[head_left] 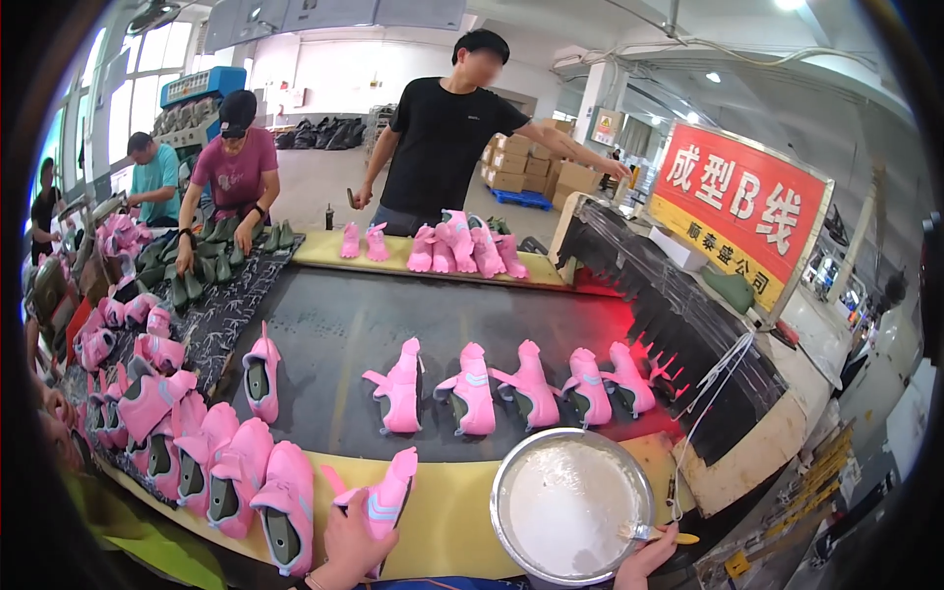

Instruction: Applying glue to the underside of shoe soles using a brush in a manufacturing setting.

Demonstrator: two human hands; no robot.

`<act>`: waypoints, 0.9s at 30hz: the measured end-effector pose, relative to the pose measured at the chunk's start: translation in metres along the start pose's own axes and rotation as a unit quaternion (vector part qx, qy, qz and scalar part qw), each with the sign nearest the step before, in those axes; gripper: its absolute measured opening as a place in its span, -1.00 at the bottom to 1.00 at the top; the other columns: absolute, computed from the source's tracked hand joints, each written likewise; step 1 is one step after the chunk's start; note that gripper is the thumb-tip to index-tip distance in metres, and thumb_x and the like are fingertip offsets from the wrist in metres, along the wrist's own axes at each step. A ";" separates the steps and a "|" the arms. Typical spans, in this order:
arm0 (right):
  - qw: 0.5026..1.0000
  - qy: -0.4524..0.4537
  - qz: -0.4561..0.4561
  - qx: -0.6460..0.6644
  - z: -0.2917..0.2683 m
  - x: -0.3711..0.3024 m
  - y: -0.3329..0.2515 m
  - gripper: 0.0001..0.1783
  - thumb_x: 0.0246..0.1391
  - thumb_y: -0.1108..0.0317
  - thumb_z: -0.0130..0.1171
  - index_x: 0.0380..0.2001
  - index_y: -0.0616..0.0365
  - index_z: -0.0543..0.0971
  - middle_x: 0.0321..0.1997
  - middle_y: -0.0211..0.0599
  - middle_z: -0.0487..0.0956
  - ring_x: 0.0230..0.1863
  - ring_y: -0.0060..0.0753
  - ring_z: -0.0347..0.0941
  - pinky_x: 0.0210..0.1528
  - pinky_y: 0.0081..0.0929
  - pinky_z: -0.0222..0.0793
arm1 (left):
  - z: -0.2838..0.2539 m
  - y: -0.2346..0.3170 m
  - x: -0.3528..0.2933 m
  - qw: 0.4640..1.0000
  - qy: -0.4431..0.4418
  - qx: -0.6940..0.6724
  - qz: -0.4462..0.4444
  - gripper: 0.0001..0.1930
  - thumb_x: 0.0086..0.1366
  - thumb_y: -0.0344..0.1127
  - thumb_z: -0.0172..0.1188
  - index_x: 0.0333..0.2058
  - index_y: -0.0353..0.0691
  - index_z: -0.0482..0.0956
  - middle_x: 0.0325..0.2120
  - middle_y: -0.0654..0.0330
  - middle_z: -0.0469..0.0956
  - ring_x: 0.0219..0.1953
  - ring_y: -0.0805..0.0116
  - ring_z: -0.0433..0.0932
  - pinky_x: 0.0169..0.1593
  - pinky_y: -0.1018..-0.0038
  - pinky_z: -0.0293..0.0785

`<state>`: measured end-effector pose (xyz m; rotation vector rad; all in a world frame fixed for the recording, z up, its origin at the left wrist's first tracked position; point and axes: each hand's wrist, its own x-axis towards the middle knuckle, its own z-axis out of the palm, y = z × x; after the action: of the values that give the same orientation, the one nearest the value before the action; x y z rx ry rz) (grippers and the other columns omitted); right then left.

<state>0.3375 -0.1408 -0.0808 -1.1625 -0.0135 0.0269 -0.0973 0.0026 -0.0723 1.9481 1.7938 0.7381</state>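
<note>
My left hand (356,547) is closed around a pink shoe upper (391,490) with light-blue stripes, held toe up above the yellow ledge. At the lower right, my right hand (646,560) grips the yellow handle of a brush (677,537). The brush's bristle end lies over the inside edge of a round metal bowl (503,531), which holds a thick white liquid (565,501). Left of my left hand, several pink shoes (287,497) stand in a row, dark inside.
A dark conveyor belt (324,364) carries several pink shoes (466,393) toward a red-lit tunnel (629,324). Yellow ledges (447,521) border it near and far. A person in black (438,147) stands across; another (236,172) handles dark green pieces at left. A red sign (742,202) stands right.
</note>
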 end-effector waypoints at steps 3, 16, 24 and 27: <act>1.000 -0.001 0.015 0.002 0.001 -0.003 -0.006 -0.56 0.24 -0.16 0.05 -0.35 0.01 0.35 -0.28 -0.38 0.38 -0.19 -0.48 0.36 -0.16 -0.48 0.29 | 0.001 -0.002 0.000 1.000 -0.002 -0.006 -0.004 -0.11 -0.10 0.05 0.44 0.24 -0.06 0.34 -0.02 -0.17 0.38 -0.01 -0.20 0.48 -0.01 0.03 0.49; 0.997 0.027 0.016 -0.074 0.014 -0.016 -0.019 -0.50 0.24 -0.21 0.03 -0.34 0.05 0.40 -0.35 -0.43 0.32 -0.35 -0.55 0.29 -0.33 -0.54 0.18 | 0.005 -0.003 -0.001 1.000 -0.008 0.007 0.004 -0.10 -0.08 0.03 0.46 0.25 -0.05 0.28 0.02 -0.13 0.36 0.03 -0.18 0.49 0.00 0.03 0.51; 0.996 0.024 -0.018 -0.081 0.007 -0.007 -0.009 -0.55 0.25 -0.19 0.01 -0.37 -0.02 0.38 -0.42 -0.47 0.35 -0.42 -0.61 0.29 -0.43 -0.61 0.09 | 0.002 0.001 -0.001 1.000 -0.018 0.014 -0.007 -0.09 -0.08 0.02 0.46 0.25 -0.07 0.27 0.02 -0.14 0.36 0.02 -0.19 0.49 0.00 0.04 0.51; 0.999 -0.011 -0.007 -0.038 0.005 0.000 -0.006 -0.56 0.25 -0.18 0.02 -0.39 -0.04 0.37 -0.46 -0.52 0.34 -0.50 -0.67 0.24 -0.50 -0.62 0.01 | 0.001 0.001 -0.001 1.000 -0.016 0.018 -0.003 -0.09 -0.07 0.04 0.46 0.26 -0.07 0.27 0.01 -0.14 0.37 0.01 -0.19 0.49 -0.01 0.03 0.51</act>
<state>0.3372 -0.1388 -0.0738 -1.2381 -0.0429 0.0263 -0.0956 0.0016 -0.0723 1.9652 1.8048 0.6745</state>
